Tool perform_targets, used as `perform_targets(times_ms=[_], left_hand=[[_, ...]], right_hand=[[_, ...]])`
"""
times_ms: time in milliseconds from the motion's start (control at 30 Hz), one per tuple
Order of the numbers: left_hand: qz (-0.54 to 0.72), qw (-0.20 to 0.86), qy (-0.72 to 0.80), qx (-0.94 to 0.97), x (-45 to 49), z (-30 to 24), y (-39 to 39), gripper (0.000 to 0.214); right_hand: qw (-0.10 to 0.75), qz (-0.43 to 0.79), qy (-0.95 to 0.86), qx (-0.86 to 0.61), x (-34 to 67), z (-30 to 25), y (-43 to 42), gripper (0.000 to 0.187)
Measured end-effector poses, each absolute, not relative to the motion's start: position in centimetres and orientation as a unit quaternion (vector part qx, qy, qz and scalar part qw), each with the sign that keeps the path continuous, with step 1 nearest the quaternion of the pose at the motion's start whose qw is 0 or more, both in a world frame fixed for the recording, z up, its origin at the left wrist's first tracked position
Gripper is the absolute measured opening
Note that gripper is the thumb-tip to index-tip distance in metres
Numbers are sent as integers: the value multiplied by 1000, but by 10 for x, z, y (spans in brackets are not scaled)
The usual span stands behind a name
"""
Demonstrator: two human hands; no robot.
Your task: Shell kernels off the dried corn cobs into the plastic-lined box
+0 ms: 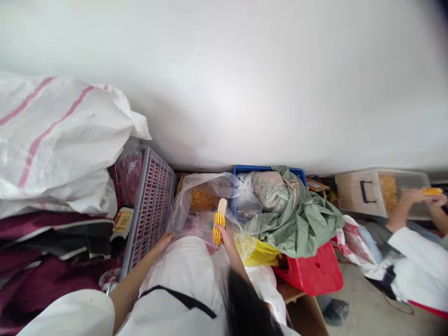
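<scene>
Part-shelled corn cob [219, 225] gripped upright in right hand [227, 237], left hand [164, 242] spread beside clear plastic bag [185, 196] (kernels [202, 199] inside), grey crate [151, 205] alongside, green cloth [301, 219] rightward.

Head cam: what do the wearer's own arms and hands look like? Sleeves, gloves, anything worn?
No gloves, rings or watch visible on the left hand or right hand. The left arm has a short white sleeve, forearm uncovered. The right arm's sleeve is hidden behind dark hair.

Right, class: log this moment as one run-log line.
right hand: holds half-shelled cob | left hand: at bag edge, beside crate | kernels seen through bag | co-worker's hand: second cob
</scene>
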State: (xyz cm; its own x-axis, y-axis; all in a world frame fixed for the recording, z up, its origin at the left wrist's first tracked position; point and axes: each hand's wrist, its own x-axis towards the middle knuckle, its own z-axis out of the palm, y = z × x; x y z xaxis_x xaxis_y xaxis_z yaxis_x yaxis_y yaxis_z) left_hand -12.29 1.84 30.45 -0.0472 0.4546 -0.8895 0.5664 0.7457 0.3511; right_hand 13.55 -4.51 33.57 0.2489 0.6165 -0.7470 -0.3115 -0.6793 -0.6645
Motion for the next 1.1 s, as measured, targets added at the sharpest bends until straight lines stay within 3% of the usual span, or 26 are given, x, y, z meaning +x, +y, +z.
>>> perform_targets(times_ms=[167, 333, 467, 633, 800, 1100], left_hand=[[-10, 649, 687, 328, -70, 327, 79, 40], [28, 769, 593, 238, 1, 348, 88, 53], [55, 795, 573, 192, 40, 350, 82, 46], [23, 802, 581, 141, 34, 351, 106, 46], [-37, 794, 598, 106, 14, 350, 134, 45], [-99, 815, 569, 56, 4, 329, 135, 44]], right_hand=[[383, 601, -91, -696, 130, 337, -35, 38], [381, 589, -129, -701, 120, 345, -25, 42], [402, 574, -152, -697, 110, 354, -14, 45], [436, 566, -131, -687, 101, 352, 1, 35], [411, 553, -71, -721, 91, 338, 6, 29], [395, 520, -91, -752, 84, 337, 6, 34]])
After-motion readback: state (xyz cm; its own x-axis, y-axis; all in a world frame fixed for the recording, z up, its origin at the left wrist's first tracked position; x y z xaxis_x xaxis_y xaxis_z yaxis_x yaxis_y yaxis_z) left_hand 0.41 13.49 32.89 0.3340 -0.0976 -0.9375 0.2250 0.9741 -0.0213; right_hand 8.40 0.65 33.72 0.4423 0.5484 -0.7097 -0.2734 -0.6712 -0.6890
